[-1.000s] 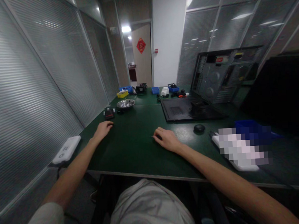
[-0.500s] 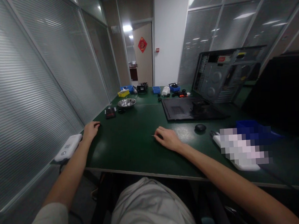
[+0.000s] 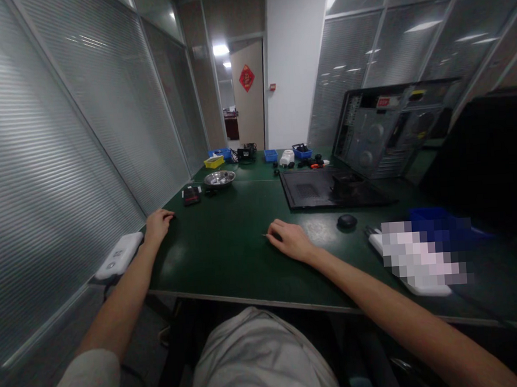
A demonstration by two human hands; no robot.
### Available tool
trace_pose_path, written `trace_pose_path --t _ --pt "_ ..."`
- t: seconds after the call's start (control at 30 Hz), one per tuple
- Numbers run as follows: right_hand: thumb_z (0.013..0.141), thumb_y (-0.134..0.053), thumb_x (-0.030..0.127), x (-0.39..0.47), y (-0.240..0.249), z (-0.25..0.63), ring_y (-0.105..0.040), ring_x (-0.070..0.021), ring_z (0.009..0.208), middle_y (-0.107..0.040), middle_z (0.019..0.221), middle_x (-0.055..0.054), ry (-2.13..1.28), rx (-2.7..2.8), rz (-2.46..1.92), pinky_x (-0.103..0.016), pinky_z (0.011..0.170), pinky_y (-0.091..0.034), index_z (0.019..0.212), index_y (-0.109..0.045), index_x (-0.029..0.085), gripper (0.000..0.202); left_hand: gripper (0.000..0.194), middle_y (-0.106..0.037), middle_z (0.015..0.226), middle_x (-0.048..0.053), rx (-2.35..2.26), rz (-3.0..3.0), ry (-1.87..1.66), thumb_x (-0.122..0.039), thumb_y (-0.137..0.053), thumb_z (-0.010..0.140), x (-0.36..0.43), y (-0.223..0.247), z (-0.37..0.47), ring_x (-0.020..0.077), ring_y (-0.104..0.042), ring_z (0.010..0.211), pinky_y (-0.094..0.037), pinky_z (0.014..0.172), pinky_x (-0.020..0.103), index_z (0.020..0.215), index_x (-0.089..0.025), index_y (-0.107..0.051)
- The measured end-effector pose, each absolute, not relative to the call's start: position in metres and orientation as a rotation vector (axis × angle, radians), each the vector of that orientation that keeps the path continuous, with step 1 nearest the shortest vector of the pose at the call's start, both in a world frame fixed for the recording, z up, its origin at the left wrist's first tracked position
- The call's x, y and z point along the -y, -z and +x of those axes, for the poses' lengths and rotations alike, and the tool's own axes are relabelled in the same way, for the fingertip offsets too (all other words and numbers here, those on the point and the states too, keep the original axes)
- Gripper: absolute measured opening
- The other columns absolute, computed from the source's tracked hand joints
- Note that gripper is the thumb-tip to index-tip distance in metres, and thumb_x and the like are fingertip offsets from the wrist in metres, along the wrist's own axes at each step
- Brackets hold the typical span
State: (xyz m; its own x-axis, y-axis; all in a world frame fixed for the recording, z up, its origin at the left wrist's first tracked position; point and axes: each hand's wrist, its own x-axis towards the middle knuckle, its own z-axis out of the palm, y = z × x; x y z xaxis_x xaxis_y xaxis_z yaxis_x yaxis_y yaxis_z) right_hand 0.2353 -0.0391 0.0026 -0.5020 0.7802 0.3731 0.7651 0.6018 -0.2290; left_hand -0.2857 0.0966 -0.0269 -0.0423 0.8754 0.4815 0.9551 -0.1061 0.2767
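R hand [image 3: 290, 240] is on the near side of the black PC side panel [image 3: 309, 196], by its L corner, thumb + index pinched on a thin pin-like piece [image 3: 264, 235], tip poking out L. L hand [image 3: 157, 225] rests on the surface [image 3: 228, 265] well L of panel, fingers curled narrow; can't tell if it holds anything.

Mouse [image 3: 346, 221]: just nearside of panel. Steel dish [image 3: 219, 179] w/ small bits: L of panel. Open PC case [image 3: 371, 134]: stands behind panel, R side.

Risk, prob.: piece is tiny; a loose pinch could drop it, & it'd be hard to spot on dark green. R elbow swinging out could knock the mouse. A bump to the case might tip it onto panel.

Unclear: most of the piece is hidden by fingers; dish contents too small to ID; black lump [image 3: 345, 183] on panel blurs in; pixelated patch [image 3: 413, 254], nearside-R of panel, unreadable.
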Motion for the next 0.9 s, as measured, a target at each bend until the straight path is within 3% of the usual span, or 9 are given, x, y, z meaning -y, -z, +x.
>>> trace_pose_path --t 0.43,0.9 --pt "0.104 -0.053 0.036 0.039 -0.002 0.235 -0.058 -0.0137 0.080 -0.063 0.103 -0.001 -0.045 2.392 -1.238 -0.026 0.066 -0.032 0.102 -0.061 0.023 0.015 0.039 -0.070 0.115 0.016 1.965 -2.025 0.464 -0.022 -0.042 0.095 -0.090 0.019 -0.270 0.0300 -0.064 0.109 -0.048 0.101 0.040 0.111 -0.016 -0.078" --pt "0.103 -0.054 0.035 0.041 -0.007 0.234 -0.059 -0.0139 0.081 -0.063 0.105 -0.002 -0.083 2.409 -1.277 -0.026 0.066 -0.033 0.104 -0.062 0.023 0.015 0.039 -0.068 0.113 0.017 2.022 -1.963 0.423 -0.022 -0.043 0.094 -0.074 0.009 -0.252 0.0318 -0.063 0.109 -0.051 0.095 0.040 0.110 -0.016 -0.077"
